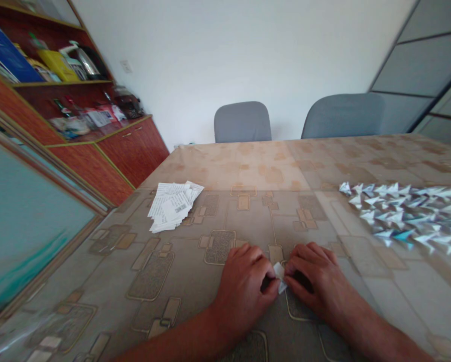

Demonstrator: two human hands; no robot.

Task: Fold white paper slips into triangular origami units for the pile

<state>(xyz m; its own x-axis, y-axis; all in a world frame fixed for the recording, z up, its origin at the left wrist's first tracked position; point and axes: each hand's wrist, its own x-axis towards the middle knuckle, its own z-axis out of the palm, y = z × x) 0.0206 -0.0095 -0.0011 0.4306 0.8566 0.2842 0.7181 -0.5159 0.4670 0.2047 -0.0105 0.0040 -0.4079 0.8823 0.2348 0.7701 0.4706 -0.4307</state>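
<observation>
Table with papers, folded shapes

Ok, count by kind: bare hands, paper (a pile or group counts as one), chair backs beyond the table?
Left hand and right hand: 2
Small white paper piece between them: 1
Pile of printed paper slips: 1
Group of pointed folded-paper pieces: 1, pieces too blurred to count
Gray chair backs: 2
Total: 7

The left forearm and right forearm slant in from the near side, left hand and right hand close together, backs up, curled fingers pinched against thumbs.
</observation>
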